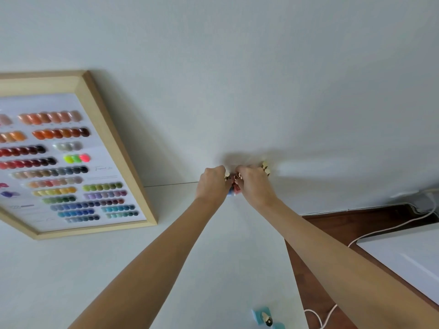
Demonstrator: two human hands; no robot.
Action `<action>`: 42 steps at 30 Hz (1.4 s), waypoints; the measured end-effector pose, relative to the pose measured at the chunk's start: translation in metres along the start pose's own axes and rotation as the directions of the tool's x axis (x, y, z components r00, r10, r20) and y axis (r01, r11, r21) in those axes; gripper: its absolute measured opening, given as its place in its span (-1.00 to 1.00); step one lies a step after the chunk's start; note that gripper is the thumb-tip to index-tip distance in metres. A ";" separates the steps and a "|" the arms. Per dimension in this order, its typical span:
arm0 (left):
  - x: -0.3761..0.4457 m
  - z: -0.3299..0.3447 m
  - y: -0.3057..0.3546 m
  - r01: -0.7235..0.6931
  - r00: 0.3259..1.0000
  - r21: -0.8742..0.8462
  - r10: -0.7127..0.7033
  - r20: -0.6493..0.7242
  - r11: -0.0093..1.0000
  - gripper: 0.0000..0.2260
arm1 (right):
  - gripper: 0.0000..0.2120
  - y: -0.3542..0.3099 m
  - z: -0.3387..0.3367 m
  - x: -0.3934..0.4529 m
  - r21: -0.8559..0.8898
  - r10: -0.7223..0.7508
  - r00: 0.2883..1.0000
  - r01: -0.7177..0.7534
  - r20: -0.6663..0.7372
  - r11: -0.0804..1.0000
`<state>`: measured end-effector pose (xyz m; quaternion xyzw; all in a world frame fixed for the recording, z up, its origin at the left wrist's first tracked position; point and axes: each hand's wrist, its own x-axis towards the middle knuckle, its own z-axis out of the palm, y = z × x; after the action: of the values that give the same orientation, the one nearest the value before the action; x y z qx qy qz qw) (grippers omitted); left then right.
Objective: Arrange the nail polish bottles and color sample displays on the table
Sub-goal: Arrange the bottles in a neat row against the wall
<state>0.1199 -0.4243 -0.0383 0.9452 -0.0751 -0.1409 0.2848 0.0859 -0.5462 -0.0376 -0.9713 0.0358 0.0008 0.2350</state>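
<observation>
I work at the back edge of the table (213,269), where it meets the wall (237,67). The nail polish bottles (234,186) stand in a small cluster there, well to the right of the framed color sample display (71,162), which leans against the same wall. My left hand (211,184) is curled around the left side of the cluster, and my right hand (255,184) is curled around the right side. Both hands close on the bottles from opposite sides. A few gold caps (266,168) show past my right knuckles; red and blue glass shows between my hands. I cannot tell how many bottles each hand holds.

Procedure, as I judge it: press the bottles together evenly from both sides, keep them upright, and slide them rather than lift them. Hold low on the glass, not on the caps, so that none tips.

Clearances: the wall stops any move away from me. The right edge of the table lies near the cluster, with dark floor (320,233) and a white cable (380,231) beyond it, so I should not push the bottles rightward. Open table lies between the cluster and the display, and from the cluster toward me. A small blue item (263,317) lies far on the near side of the cluster.
</observation>
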 end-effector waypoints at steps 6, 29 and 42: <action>-0.011 0.007 -0.022 0.050 0.998 -0.088 -0.047 0.040 0.995 -0.56 | -0.66 0.017 -0.003 -0.029 0.123 -0.095 0.978 0.120 -0.188 0.985; 0.010 0.059 -0.016 0.207 0.977 -0.228 -0.213 0.000 0.951 -0.65 | -0.68 0.070 0.025 -0.018 0.423 0.345 0.931 -0.266 -0.121 0.866; 0.017 0.061 -0.014 0.259 0.965 -0.237 -0.262 0.019 0.936 -0.72 | -0.90 0.081 0.026 -0.010 0.347 0.337 0.934 -0.279 -0.119 0.895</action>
<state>0.1182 -0.4477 -0.0986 0.9069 0.0699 -0.1790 0.3750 0.0707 -0.6051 -0.0975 -0.8973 0.2100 -0.0538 0.3845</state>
